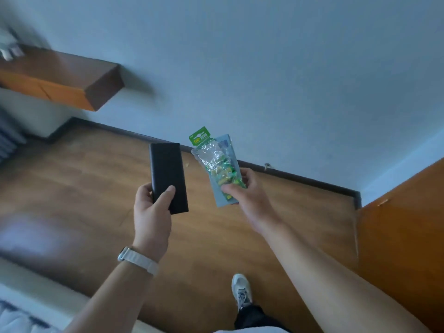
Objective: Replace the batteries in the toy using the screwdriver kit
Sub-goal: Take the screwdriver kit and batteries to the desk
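Currently both hands are full, mid-frame, over the brown wood-plank floor (84, 188). Left hand (151, 207) grips the lower end of a flat black rectangular case (168, 174), thumb across its front, case roughly upright. Right hand (247, 191) pinches a clear plastic pack of green batteries (216, 162), green hang-tab at its top, stacked on a flat pale-blue box (227, 144). Case and pack are near, not touching. White strap (139, 259) on left wrist. Brown wooden wall shelf (60, 78) upper left; white sneaker (241, 289) bottom centre.

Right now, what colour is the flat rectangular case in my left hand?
Black: flat rectangular case, head view.
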